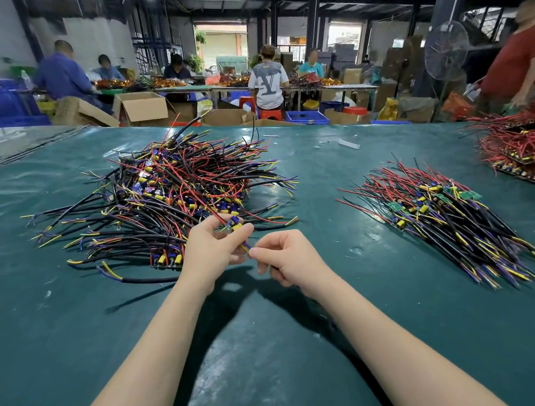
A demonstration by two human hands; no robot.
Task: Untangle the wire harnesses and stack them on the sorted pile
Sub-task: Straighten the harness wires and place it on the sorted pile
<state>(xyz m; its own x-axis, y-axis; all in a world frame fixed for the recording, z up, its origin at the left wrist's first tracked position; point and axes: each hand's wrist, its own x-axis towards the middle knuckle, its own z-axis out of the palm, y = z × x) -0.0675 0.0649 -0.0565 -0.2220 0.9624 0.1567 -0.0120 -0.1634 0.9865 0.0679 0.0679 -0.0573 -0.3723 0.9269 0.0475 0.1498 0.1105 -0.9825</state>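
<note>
Green glossy sheeting covers the table (75,316). Beyond its far edge, upper left, stands an open cardboard box (141,108), its contents hidden. Centre left lies the tangled heap of black, red, yellow and purple wire harnesses (168,192). At the heap's near edge the left hand (210,251) pinches one small harness with a yellow component (236,226). The right hand (285,256) pinches its purple-yellow ends, and it seemingly runs upper left to lower right. Bare sheeting surrounds both forearms. At right, the sorted pile of aligned harnesses (439,220) points lower right.
</note>
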